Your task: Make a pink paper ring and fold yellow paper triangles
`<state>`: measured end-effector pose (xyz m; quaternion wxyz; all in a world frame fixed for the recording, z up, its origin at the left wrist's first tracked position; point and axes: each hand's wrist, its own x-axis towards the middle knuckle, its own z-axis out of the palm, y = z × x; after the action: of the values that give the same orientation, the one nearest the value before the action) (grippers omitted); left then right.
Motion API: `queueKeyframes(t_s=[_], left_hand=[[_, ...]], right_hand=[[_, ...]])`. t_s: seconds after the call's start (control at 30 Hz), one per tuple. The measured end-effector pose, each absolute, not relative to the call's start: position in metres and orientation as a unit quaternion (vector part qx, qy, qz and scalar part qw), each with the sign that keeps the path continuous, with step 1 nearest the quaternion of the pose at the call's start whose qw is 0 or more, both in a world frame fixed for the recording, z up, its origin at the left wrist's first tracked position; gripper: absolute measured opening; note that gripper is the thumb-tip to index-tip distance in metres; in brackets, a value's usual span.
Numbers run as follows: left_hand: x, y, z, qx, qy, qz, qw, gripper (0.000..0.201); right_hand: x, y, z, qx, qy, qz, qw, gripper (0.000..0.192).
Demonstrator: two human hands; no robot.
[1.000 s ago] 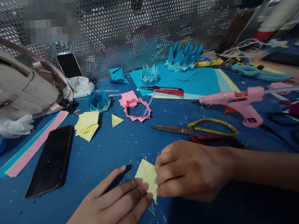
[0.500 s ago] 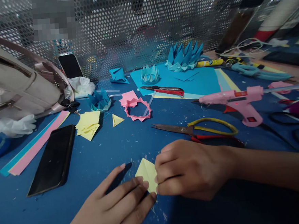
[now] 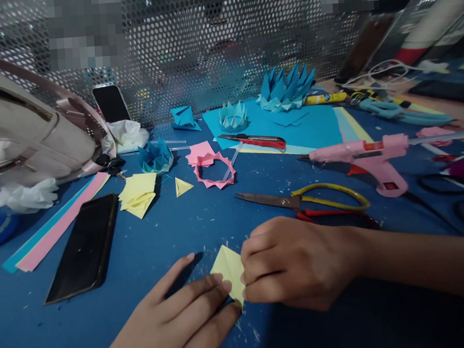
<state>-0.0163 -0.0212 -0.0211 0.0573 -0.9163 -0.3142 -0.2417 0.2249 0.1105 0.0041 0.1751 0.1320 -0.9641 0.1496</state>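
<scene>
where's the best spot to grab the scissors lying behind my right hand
Take the scissors by the yellow and red loop handles, coming from the right. The blades lie flat, closed, tips pointing left, and the handles sit just beyond the right hand, so they look like the nearer and safer end.
</scene>
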Motion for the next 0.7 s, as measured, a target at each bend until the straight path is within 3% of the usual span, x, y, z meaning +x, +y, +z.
queueKeyframes(t_s=[0.7], left_hand=[[-0.0255, -0.0200, -0.0133, -0.941, -0.275, -0.181, 0.081, 0.051]], right_hand=[[0.2251, 0.1101, 0.0060, 0.134, -0.966, 0.139, 0.171, 0.021]])
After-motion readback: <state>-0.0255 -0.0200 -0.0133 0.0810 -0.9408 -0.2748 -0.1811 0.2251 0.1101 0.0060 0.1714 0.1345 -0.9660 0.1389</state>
